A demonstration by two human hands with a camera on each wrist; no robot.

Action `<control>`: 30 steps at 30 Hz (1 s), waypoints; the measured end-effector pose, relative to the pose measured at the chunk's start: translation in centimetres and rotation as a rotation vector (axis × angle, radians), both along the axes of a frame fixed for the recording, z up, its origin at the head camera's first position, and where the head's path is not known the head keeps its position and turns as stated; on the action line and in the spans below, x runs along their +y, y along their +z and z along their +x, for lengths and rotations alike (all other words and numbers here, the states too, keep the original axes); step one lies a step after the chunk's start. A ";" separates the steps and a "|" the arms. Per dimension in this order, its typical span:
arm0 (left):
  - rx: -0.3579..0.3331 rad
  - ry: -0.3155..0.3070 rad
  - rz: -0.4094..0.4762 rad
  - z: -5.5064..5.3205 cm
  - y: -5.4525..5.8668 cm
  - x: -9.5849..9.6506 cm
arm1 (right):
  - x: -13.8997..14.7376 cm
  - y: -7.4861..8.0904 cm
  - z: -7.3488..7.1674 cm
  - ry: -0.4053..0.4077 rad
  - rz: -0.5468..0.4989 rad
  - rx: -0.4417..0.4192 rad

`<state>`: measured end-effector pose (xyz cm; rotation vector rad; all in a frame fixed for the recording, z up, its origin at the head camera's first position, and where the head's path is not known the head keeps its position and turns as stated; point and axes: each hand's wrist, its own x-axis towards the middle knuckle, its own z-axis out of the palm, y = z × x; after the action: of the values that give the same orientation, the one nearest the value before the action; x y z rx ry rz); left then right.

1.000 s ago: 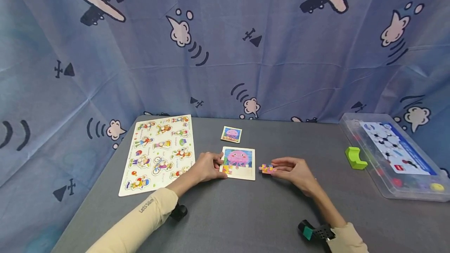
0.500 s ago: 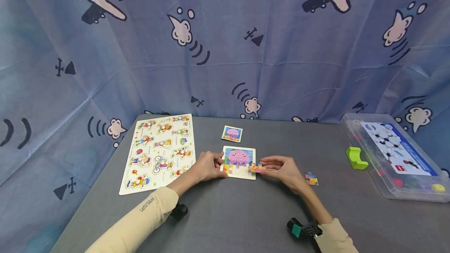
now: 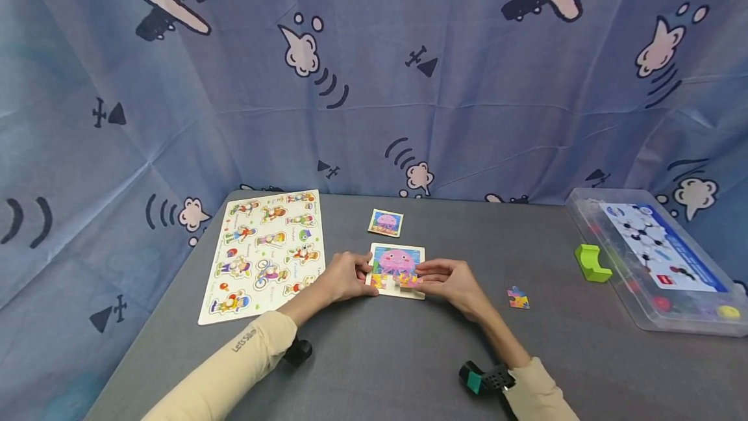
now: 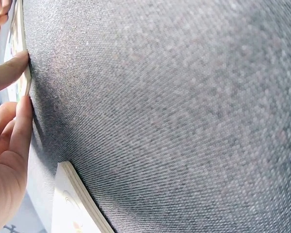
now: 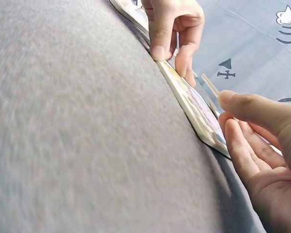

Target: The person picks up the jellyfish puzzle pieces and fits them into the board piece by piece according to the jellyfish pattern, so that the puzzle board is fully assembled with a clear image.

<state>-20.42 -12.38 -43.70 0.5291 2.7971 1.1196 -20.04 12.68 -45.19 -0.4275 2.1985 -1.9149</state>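
A small wooden jigsaw board (image 3: 394, 290) with a pink octopus picture lies mid-table; bare wood shows along its lower part. My left hand (image 3: 346, 276) holds the board's left side, thumb at the near corner and fingers farther up the edge. Between the thumb and fingers of my right hand (image 3: 448, 284) is a pink-and-yellow jigsaw piece (image 3: 408, 282), over the board's lower right. Seen from the right wrist, this piece (image 5: 210, 85) is tilted above the board. Another jigsaw piece (image 3: 517, 297), blue, pink and yellow, lies on the table right of the right hand.
Behind the board lies a small octopus picture card (image 3: 385, 223). A large pegboard puzzle (image 3: 261, 255) with printed figures is at left. At right stand a green curved block (image 3: 591, 264) and a clear plastic case (image 3: 660, 258). A patterned curtain (image 3: 374, 83) hangs behind the table.
My right hand has carried its piece leftward from the table to over the board's lower right. The other loose piece came into view behind it. My left hand stays put.
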 end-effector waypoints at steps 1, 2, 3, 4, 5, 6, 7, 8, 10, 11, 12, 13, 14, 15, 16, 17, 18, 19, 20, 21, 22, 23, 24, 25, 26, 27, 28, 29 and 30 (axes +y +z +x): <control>0.000 0.000 0.001 0.0 0.0 0.0 | -0.2 -0.1 0.0 -0.003 -0.001 -0.003; 0.002 -0.002 0.002 0.0 0.0 0.0 | -0.4 -0.1 0.0 -0.006 -0.003 -0.008; 0.003 -0.002 0.004 0.0 -0.1 0.0 | -0.6 -0.1 -0.1 -0.007 -0.002 -0.009; 0.005 -0.002 0.004 0.0 -0.1 0.0 | -0.8 -0.2 -0.1 -0.009 -0.001 -0.011; 0.006 0.000 0.002 0.0 -0.1 0.1 | -1.0 -0.2 -0.1 -0.011 -0.001 -0.013; 0.008 0.000 0.002 0.0 -0.1 0.1 | -1.2 -0.3 -0.1 -0.012 -0.001 -0.010; 0.009 0.002 0.001 -0.1 -0.2 0.1 | -1.4 -0.3 -0.1 -0.011 -0.004 -0.009; 0.007 0.004 0.000 -0.1 -0.2 0.1 | -1.5 -0.4 -0.1 -0.010 -0.006 -0.006; 0.005 0.005 -0.003 -0.1 -0.2 0.1 | -1.8 -0.4 -0.1 -0.009 -0.007 0.009; 0.003 0.004 -0.003 -0.1 -0.2 0.1 | -1.9 -0.4 -0.1 -0.010 -0.005 0.017; 0.001 0.002 -0.003 0.0 -0.2 0.1 | -1.9 -0.4 -0.1 -0.013 0.001 0.026; -0.001 0.002 -0.004 0.0 -0.2 0.1 | -2.0 -0.4 -0.1 -0.017 0.007 0.033; 0.000 -0.001 -0.004 0.0 -0.2 0.1 | -2.1 -0.4 -0.2 -0.019 0.018 0.050; 0.003 -0.004 -0.003 0.0 -0.1 0.1 | -2.2 -0.4 -0.2 -0.027 0.031 0.060; 0.003 -0.004 -0.002 0.0 -0.1 0.1 | -2.3 -0.3 -0.2 -0.031 0.045 0.072; 0.005 -0.005 -0.002 0.0 -0.1 0.1 | -2.4 -0.3 -0.1 -0.042 0.064 0.080; 0.007 -0.006 -0.001 0.0 -0.1 0.1 | -2.5 -0.2 -0.1 -0.047 0.085 0.094; 0.009 -0.006 0.001 0.1 0.0 0.0 | -2.6 -0.2 -0.1 -0.056 0.106 0.107; 0.010 -0.006 0.004 0.1 0.0 0.0 | -2.7 -0.1 -0.1 -0.065 0.133 0.120; 0.008 -0.004 0.007 0.1 0.1 0.0 | -2.8 -0.1 -0.1 -0.079 0.156 0.121; 0.006 -0.003 0.009 0.1 0.1 0.0 | -2.9 0.0 -0.1 -0.089 0.181 0.132; 0.004 -0.003 0.010 0.2 0.2 0.0 | -3.1 0.0 -0.1 -0.100 0.206 0.140; 0.001 -0.002 0.010 0.2 0.2 0.0 | -3.2 0.0 -0.1 -0.109 0.227 0.144; -0.002 -0.002 0.009 0.2 0.2 0.0 | -3.3 0.1 -0.1 -0.122 0.246 0.146; -0.005 -0.001 0.008 0.2 0.2 0.0 | -3.5 0.1 -0.1 -0.132 0.266 0.150; -0.008 0.000 0.006 0.1 0.2 0.0 | -3.6 0.2 0.0 -0.140 0.281 0.154; -0.010 0.000 0.004 0.1 0.2 0.0 | -3.7 0.2 0.0 -0.144 0.297 0.162; -0.011 0.000 0.004 0.1 0.2 -0.1 | -3.8 0.2 0.0 -0.147 0.313 0.169; -0.011 0.000 0.002 0.0 0.2 -0.1 | -4.0 0.3 0.0 -0.152 0.326 0.175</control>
<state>-20.38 -12.45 -43.51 0.5220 2.7869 1.1220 -20.01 8.73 -44.92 -0.3939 2.6664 -1.5925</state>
